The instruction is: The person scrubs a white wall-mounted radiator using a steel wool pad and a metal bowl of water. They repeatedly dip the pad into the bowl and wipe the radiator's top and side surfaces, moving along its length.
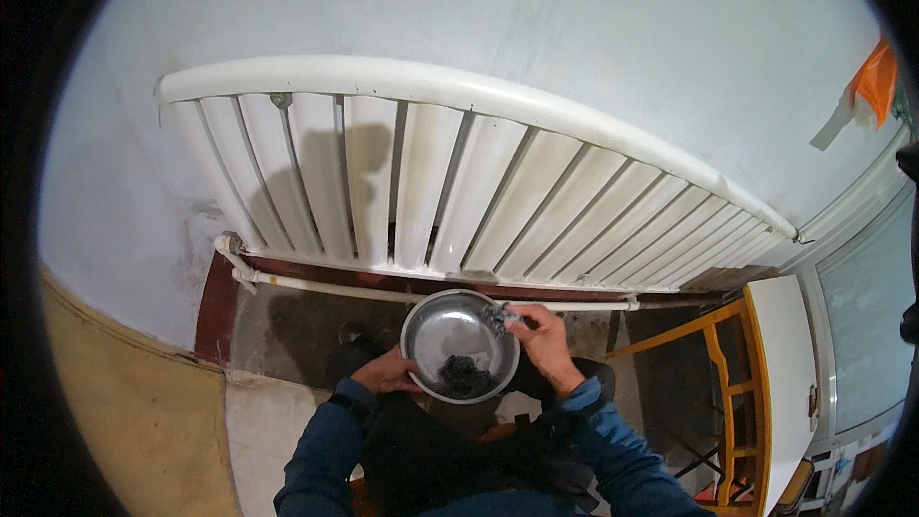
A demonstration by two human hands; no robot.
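A round stainless steel bowl (445,334) is held tilted over my lap, with my left hand (388,372) gripping its left rim. Dark, wet-looking stringy or clumped material (465,376) lies at the bottom of the bowl. At the upper right rim, my right hand (543,341) pinches a crumpled grey bundle (500,319), partly blurred; whether it is a scourer or more of the dark material, I cannot tell. The palm side of each hand is hidden.
A white sectional radiator (423,179) stands against the wall ahead, with a white pipe (330,289) low beneath it. A white-topped folding table with a yellow wooden frame (786,373) is at the right. An orange bag (876,82) hangs at the upper right.
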